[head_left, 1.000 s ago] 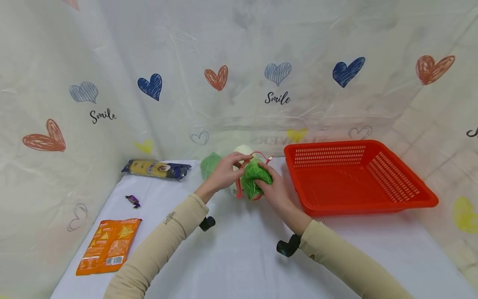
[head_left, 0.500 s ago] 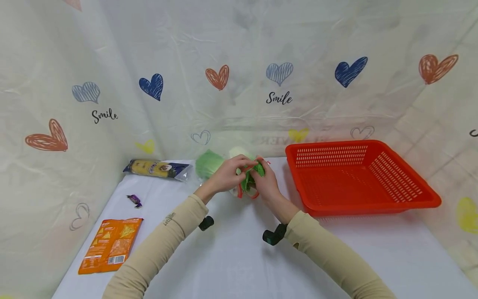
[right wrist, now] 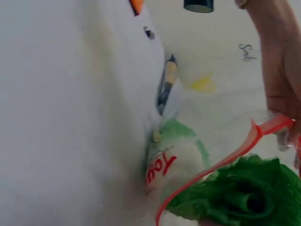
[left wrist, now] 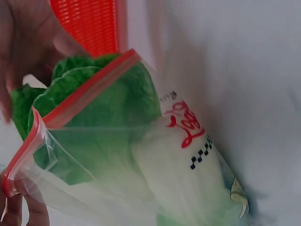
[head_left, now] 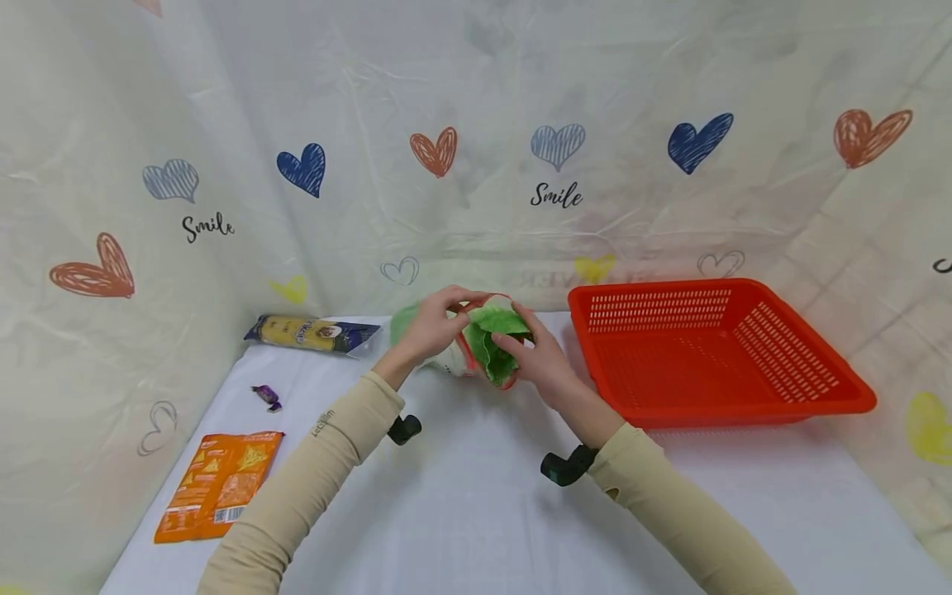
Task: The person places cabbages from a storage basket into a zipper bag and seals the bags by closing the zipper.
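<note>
A clear zip bag [left wrist: 84, 193] with a red seal strip and red lettering lies between my hands, its mouth parted. Out of that mouth stick the crinkled green leaves of a Chinese cabbage [head_left: 491, 351], whose pale part shows through the plastic. My left hand [head_left: 427, 330] pinches the red-edged rim at one corner of the bag. On the other side my right hand [head_left: 549, 364] grips the cabbage leaves, thumb on the near side, the other fingers mostly hidden behind. A paler green shape [right wrist: 176, 129] shows toward the far end of the bag.
A red plastic basket [head_left: 744, 413] stands to the right of the hands. At the left are a long yellow and blue packet [head_left: 308, 333], a purple wrapped candy [head_left: 266, 397] and an orange snack packet [head_left: 219, 487]. A printed curtain [head_left: 476, 223] hangs behind the table.
Half a second ago the hands were close together over the leaves. Now the left hand has moved up and left, the right hand slightly right, and the bag's mouth and leaves show more.
</note>
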{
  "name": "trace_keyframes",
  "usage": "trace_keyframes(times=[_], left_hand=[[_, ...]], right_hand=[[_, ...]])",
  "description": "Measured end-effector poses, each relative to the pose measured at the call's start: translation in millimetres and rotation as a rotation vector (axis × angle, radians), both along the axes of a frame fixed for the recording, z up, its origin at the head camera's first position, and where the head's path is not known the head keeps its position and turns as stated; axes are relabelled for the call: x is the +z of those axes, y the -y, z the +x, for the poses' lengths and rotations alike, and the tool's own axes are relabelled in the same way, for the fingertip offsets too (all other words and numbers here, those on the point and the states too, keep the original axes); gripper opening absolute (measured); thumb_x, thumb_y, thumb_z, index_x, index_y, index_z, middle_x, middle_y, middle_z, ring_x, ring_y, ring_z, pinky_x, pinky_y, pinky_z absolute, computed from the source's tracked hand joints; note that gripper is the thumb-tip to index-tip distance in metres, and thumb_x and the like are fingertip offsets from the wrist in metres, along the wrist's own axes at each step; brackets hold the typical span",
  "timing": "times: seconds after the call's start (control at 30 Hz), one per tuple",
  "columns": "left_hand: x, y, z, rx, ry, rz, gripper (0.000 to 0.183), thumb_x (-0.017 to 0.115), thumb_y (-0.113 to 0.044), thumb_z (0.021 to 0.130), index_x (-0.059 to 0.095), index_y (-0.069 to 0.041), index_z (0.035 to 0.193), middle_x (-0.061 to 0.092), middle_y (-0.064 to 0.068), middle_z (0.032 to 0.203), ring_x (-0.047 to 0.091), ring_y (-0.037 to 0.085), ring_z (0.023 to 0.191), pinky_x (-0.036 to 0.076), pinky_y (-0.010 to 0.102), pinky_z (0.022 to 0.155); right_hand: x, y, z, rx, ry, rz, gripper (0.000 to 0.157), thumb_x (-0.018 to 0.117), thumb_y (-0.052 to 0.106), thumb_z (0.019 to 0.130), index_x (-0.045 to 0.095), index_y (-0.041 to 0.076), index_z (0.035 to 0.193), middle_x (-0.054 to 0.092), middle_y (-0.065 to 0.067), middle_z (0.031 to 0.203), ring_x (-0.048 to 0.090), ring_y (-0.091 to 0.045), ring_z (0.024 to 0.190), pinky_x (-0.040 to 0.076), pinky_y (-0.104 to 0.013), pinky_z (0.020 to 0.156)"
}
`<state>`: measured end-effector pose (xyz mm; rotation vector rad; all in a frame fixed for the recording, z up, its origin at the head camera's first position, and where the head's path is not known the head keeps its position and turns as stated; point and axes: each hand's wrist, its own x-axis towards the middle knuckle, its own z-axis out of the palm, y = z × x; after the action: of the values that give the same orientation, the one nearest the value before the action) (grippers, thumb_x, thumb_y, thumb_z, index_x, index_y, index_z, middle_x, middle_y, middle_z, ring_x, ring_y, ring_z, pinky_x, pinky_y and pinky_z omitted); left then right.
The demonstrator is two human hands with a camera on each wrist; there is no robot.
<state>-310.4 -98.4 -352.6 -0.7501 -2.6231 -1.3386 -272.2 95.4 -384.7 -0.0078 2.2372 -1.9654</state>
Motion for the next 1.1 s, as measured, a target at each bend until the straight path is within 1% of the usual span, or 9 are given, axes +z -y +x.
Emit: trace_keyframes(times=[0.17,0.3,0.43,0.53,0.6,0.7,0.83,1.0,1.1], left_hand=[[8.5,8,0.6,0.004,0.028,0.022,0.045,0.049,0.004,0.091,0.068,-0.017,0.126,0.065,0.001,0.116,0.060,0.021,0.103,0.045,0.031,0.071],[14.6,12,1.8,-0.029,0.046,0.044,0.043,0.049,0.002,0.093,0.068,-0.017,0.126,0.065,0.000,0.116,0.059,0.021,0.103,0.041,0.030,0.064],[20.2,13,3.3,-0.063,0.083,0.066,0.040,0.049,-0.002,0.096,0.067,-0.020,0.127,0.064,-0.002,0.119,0.057,0.018,0.103,0.034,0.030,0.053],[23.7,14,4.6,-0.077,0.114,0.096,0.039,0.049,-0.004,0.097,0.067,-0.022,0.127,0.063,-0.002,0.121,0.056,0.019,0.105,0.033,0.031,0.052],[25.4,15,5.5,-0.090,0.137,0.118,0.038,0.049,-0.005,0.098,0.067,-0.022,0.127,0.063,-0.002,0.123,0.056,0.022,0.108,0.036,0.033,0.056],[27.9,16,7.4,-0.111,0.173,0.151,0.038,0.050,-0.005,0.098,0.066,-0.021,0.128,0.062,0.000,0.125,0.056,0.027,0.115,0.046,0.035,0.070],[30.7,18,8.2,-0.136,0.210,0.215,0.036,0.052,-0.007,0.098,0.066,-0.020,0.129,0.063,0.003,0.125,0.056,0.025,0.118,0.049,0.038,0.090],[35.2,27,6.2,-0.162,0.233,0.270,0.035,0.053,-0.008,0.098,0.067,-0.017,0.128,0.064,0.004,0.124,0.058,0.023,0.110,0.050,0.035,0.083],[39.2,34,4.7,-0.151,0.239,0.302,0.038,0.051,-0.005,0.097,0.065,-0.015,0.130,0.064,0.005,0.122,0.057,0.024,0.091,0.049,0.032,0.077]], right_hand=[[7.9,-23,-0.3,-0.058,0.009,-0.064,0.073,0.058,0.039,0.098,0.014,0.022,0.153,0.022,-0.015,0.153,0.038,-0.035,0.135,0.043,-0.056,0.100],[1.5,-39,-6.9,-0.052,0.047,-0.152,0.061,0.050,0.028,0.103,0.019,0.019,0.154,0.024,-0.015,0.152,0.038,-0.034,0.132,0.041,-0.054,0.103],[-7.2,-44,-10.3,0.011,0.064,-0.149,0.050,0.048,0.013,0.103,0.033,0.013,0.151,0.035,-0.015,0.147,0.049,-0.030,0.121,0.048,-0.045,0.098],[-9.9,-43,-12.4,0.054,0.019,-0.112,0.049,0.051,0.007,0.101,0.041,0.010,0.148,0.042,-0.015,0.143,0.056,-0.027,0.117,0.051,-0.039,0.094],[-8.3,-42,-13.8,0.051,-0.029,-0.091,0.049,0.055,0.006,0.098,0.045,0.010,0.146,0.046,-0.015,0.141,0.058,-0.027,0.117,0.052,-0.037,0.093],[-3.2,-43,-15.6,0.074,-0.112,-0.044,0.047,0.059,0.007,0.097,0.049,0.007,0.143,0.048,-0.016,0.140,0.057,-0.030,0.120,0.050,-0.041,0.095],[3.1,-48,-17.5,0.111,-0.253,0.142,0.036,0.064,0.012,0.095,0.061,0.005,0.130,0.055,-0.013,0.134,0.059,-0.030,0.118,0.049,-0.045,0.097],[13.2,-57,-19.9,0.116,-0.517,0.384,0.025,0.069,0.011,0.092,0.068,0.006,0.116,0.066,-0.010,0.115,0.067,-0.026,0.101,0.055,-0.043,0.086],[29.8,-63,-21.5,0.154,-0.724,0.488,0.017,0.071,0.006,0.089,0.071,0.006,0.106,0.070,-0.007,0.097,0.069,-0.020,0.084,0.057,-0.038,0.075]])
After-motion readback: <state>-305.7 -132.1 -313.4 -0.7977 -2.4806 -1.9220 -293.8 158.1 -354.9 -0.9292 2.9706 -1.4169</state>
